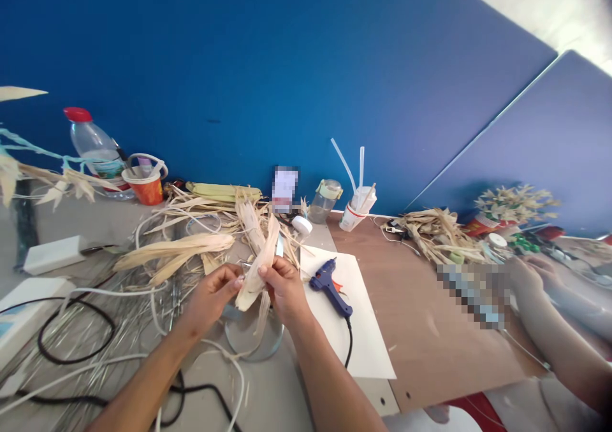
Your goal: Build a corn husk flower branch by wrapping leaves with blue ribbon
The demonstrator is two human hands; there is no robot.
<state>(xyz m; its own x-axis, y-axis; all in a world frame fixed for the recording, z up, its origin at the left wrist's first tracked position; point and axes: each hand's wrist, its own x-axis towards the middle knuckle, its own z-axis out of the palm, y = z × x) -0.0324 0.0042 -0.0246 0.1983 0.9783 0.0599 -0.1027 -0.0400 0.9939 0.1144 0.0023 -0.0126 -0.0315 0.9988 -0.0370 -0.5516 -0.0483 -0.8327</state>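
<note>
A pale dried corn husk (261,269) is held up at the middle of the table. My right hand (287,287) grips it from the right, thumb pressed on its face. On the other side, my left hand (216,294) is closed in a pinch at the husk's left edge. Below both hands stands a round clear glass bowl (255,346), with a husk strip hanging over it. More dried husks (184,248) lie to the left and behind. Right of my right hand, a blue hot glue gun (331,288) rests on a white sheet (370,349).
Thin wires (129,317) and cables spread across the left side. Along the blue partition (306,69) stand a red-capped bottle (95,145), an orange cup (149,188), a phone (285,190), a jar (325,199) and a cup with straws (354,215). Another person's hands (526,279) are at right.
</note>
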